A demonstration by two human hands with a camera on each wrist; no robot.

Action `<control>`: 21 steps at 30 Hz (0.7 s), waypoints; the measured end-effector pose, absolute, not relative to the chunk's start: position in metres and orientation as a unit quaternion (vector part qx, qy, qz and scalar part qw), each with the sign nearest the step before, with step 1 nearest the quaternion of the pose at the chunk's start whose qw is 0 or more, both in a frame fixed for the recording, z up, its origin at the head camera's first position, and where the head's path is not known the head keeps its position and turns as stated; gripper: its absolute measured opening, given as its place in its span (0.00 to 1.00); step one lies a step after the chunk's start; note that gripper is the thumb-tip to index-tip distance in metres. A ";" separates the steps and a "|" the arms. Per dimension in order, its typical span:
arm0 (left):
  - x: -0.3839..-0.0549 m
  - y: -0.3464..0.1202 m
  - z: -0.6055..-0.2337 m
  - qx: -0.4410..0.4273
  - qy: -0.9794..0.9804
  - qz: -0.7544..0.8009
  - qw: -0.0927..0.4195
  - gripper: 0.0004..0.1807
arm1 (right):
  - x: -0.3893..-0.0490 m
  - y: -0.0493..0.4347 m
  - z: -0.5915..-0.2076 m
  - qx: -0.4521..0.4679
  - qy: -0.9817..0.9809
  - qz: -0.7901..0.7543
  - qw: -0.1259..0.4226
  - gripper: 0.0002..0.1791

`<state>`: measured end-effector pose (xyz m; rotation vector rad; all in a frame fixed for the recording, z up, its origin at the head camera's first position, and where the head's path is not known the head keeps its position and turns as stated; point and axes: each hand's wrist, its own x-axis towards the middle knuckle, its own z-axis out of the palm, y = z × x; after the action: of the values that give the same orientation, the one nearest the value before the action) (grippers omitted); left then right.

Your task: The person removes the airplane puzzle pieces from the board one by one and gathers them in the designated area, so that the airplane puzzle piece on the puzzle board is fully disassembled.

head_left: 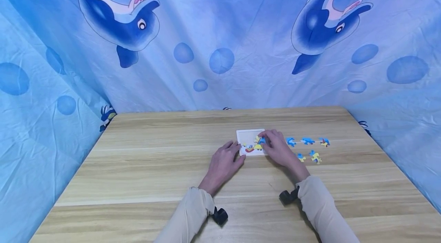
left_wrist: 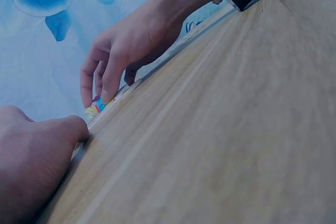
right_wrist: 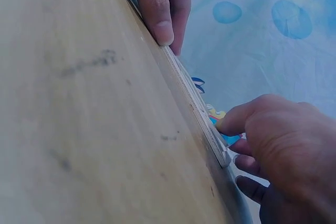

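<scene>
One left hand [head_left: 223, 163] and one right hand [head_left: 277, 149] are at one puzzle tray [head_left: 247, 136]; five loose pieces [head_left: 307, 141] lie toward its three o'clock. Two dolphins [head_left: 128, 30] show, at its ten and one o'clock.

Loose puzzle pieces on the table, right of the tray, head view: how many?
5 visible: far-left piece, far-middle piece and far-right piece in one row; near-left piece and near-right piece below. The right hand or forearm may hide more.

left hand [head_left: 223, 161] grips; near it, right hand [head_left: 277, 149] pinches
</scene>
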<state>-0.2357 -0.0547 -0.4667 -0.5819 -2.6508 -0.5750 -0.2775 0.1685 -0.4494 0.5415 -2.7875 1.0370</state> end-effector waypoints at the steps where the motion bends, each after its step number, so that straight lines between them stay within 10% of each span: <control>1: -0.236 -0.055 -0.466 -0.206 -0.940 -0.204 0.182 0.22 | -0.277 0.169 -0.449 0.179 -0.921 0.341 0.058 0.17; 21: -0.236 -0.054 -0.466 -0.203 -0.942 -0.199 0.178 0.23 | -0.276 0.170 -0.452 0.182 -0.928 0.316 0.081 0.17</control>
<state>-0.2361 -0.0544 -0.4656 -0.5752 -2.6642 -0.5617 -0.2764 0.1695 -0.4516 0.5439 -2.7726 0.9451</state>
